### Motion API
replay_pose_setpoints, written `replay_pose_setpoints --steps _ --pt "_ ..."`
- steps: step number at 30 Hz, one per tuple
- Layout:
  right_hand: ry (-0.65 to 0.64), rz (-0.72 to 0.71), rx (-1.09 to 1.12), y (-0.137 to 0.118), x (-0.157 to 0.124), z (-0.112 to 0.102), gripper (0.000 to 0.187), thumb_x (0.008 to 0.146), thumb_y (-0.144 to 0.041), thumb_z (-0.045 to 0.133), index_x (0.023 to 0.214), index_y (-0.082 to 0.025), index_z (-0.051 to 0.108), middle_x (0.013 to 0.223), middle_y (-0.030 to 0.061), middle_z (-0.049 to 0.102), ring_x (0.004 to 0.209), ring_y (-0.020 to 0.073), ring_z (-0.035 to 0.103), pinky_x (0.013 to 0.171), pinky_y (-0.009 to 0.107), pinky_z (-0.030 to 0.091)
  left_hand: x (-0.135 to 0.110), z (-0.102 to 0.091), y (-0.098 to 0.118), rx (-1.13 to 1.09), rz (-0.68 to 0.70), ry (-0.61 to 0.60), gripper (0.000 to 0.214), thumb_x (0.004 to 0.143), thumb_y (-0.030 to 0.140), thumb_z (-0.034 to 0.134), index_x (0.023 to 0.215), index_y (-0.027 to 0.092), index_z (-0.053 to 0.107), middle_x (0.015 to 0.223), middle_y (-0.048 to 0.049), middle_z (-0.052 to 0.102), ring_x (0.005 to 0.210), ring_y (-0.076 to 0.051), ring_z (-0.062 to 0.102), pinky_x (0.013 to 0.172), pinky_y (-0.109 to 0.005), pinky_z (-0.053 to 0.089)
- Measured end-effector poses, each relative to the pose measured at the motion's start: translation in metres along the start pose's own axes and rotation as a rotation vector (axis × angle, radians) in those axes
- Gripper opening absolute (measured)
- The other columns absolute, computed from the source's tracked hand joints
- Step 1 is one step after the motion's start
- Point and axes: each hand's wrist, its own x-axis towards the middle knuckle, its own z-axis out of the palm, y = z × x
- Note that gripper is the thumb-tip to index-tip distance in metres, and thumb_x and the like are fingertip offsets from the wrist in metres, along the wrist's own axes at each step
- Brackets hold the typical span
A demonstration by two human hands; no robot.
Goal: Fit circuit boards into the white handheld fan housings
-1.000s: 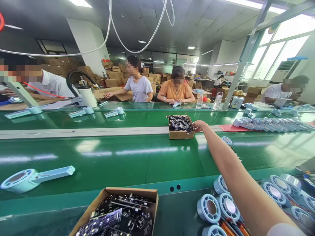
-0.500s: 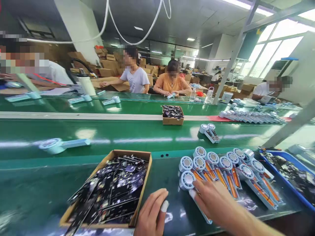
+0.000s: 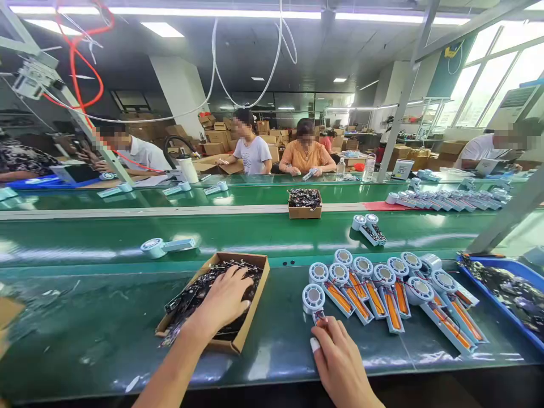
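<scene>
My left hand (image 3: 223, 297) reaches into a cardboard box (image 3: 257, 292), its fingers apart over a heap of black circuit boards (image 3: 187, 297). Whether a board is pinched under the fingertips cannot be seen. On the right, my right hand (image 3: 340, 360) is closed round the handle of a pale blue handheld fan (image 3: 313, 298), which lies face up with its round head pointing away from me. Part of that handle is hidden by the fingers. The thumb wears a white finger cover. Beside it lie several similar fans (image 3: 385, 276) with orange strips and thin wires in their open handles.
A blue tray (image 3: 505, 266) of dark parts stands at the right edge. On the green conveyor (image 3: 106, 224) lie a single fan (image 3: 168, 246), a pair of fans (image 3: 369, 226) and a smaller box of boards (image 3: 305, 212). Co-workers (image 3: 306, 153) sit across the line.
My left hand has moved from beside the box into it, above the boards. My right hand has shifted nearer with the fan. The view has swung left.
</scene>
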Motion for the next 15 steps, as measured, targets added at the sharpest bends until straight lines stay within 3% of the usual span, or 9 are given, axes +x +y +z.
replay_pose_setpoints --steps 4,7,10,12,15 --pt "-0.014 -0.026 0.035 0.006 -0.003 -0.006 0.039 0.075 0.002 0.048 0.104 -0.023 0.058 0.105 0.0081 0.063 0.088 0.0235 0.066 0.072 0.033 0.059 -0.016 0.01 0.024 0.029 -0.092 0.114 0.032 0.079 0.003 0.044 0.086 0.015 0.073 0.105 -0.0229 0.074 0.114 -0.039 0.062 0.098 -0.057 0.046" --pt "-0.058 -0.02 0.044 0.004 -0.001 -0.008 0.039 0.073 0.003 0.049 0.101 -0.023 0.059 0.102 0.0075 0.065 0.085 0.0237 0.065 0.072 0.035 0.059 -0.02 0.011 0.024 -0.029 -0.12 0.189 0.035 0.083 0.007 0.038 0.076 0.013 0.072 0.096 -0.0259 0.074 0.105 -0.042 0.065 0.094 -0.059 0.047" --pt "-0.083 0.001 0.117 0.002 0.001 -0.014 0.043 0.074 0.004 0.047 0.104 -0.023 0.061 0.107 0.0078 0.067 0.09 0.0246 0.066 0.077 0.037 0.059 -0.017 0.006 0.008 -0.159 -0.164 0.267 0.027 0.079 0.017 0.046 0.074 0.018 0.072 0.095 -0.019 0.077 0.098 -0.037 0.069 0.089 -0.05 0.053" --pt "-0.082 0.044 0.27 0.004 -0.001 -0.023 0.043 0.077 0.001 0.047 0.109 -0.024 0.062 0.111 0.0075 0.069 0.096 0.0236 0.067 0.082 0.036 0.059 -0.015 0.0 -0.005 -0.267 -0.249 0.349 0.023 0.08 0.026 0.05 0.079 0.02 0.072 0.086 -0.0128 0.079 0.082 -0.031 0.072 0.077 -0.042 0.056" --pt "-0.014 0.198 0.473 0.012 -0.002 -0.041 0.03 0.088 -0.008 0.049 0.109 -0.024 0.063 0.104 0.0065 0.072 0.091 0.0207 0.07 0.08 0.03 0.059 -0.015 -0.008 -0.011 -0.491 -0.402 0.543 0.035 0.089 0.041 0.048 0.099 0.015 0.07 0.074 -0.0051 0.076 0.063 -0.021 0.067 0.063 -0.034 0.056"
